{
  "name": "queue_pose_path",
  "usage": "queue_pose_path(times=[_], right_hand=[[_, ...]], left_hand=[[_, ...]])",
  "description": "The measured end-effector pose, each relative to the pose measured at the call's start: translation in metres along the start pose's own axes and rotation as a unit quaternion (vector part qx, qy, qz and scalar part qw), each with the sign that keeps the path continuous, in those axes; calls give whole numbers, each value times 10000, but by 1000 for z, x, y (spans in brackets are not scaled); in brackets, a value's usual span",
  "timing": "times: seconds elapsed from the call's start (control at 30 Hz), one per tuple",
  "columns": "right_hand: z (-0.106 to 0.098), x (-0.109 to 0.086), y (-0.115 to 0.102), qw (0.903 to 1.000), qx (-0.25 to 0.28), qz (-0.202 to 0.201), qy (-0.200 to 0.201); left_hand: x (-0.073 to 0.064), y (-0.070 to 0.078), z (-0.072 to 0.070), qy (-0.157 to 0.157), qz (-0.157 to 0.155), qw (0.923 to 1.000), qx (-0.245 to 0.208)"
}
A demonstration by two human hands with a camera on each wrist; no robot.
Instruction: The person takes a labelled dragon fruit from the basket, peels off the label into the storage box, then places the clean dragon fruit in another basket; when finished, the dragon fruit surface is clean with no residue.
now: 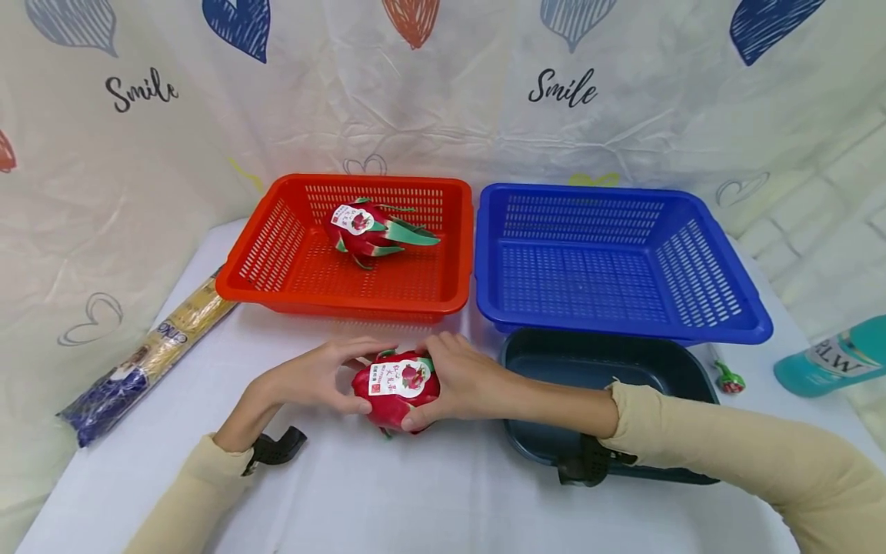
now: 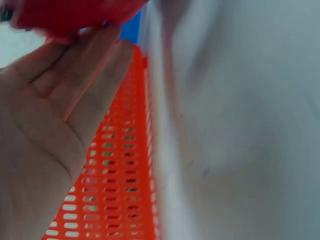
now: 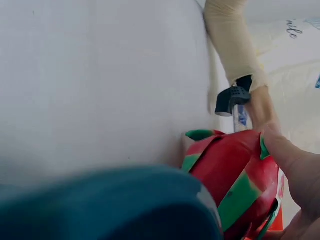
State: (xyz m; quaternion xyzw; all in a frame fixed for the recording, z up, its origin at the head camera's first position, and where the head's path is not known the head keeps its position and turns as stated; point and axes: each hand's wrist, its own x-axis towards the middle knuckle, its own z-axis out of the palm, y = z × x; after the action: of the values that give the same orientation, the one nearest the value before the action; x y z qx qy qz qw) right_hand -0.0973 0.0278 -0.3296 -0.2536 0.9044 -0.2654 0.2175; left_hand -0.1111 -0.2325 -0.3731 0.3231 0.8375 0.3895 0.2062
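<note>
Right hand (image 1: 464, 381) grips the held dragon fruit (image 1: 396, 388), fingers curled round its side. Left hand (image 1: 324, 375): fingers open, nearly straight, touching the opposite side. Fruit sits between both hands' fingers, at the tabletop (image 1: 388, 492). Beyond the fingers, red basket (image 1: 339, 301) holds a second dragon fruit (image 1: 374, 238). My read: one basketed, held one still outside, unfinished.

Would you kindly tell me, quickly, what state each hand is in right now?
Left hand: open, fingers extended at the nearer dragon fruit.
Right hand: closed, holding that same dragon fruit.
</note>
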Motion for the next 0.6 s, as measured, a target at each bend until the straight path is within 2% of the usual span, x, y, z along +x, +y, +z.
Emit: queue_pose_path(times=[0.33,0.5,0.6], right_hand=[[1,-2,5,9997,-37,-51,216],[-4,-7,5,9995,-195,-164,201],[-11,-11,2,9984,-356,-340,287]], left_hand=[[8,5,25,562,-120,9983,117],[11,9,30,831,165,9961,259],[13,12,31,873,360,9949,369]])
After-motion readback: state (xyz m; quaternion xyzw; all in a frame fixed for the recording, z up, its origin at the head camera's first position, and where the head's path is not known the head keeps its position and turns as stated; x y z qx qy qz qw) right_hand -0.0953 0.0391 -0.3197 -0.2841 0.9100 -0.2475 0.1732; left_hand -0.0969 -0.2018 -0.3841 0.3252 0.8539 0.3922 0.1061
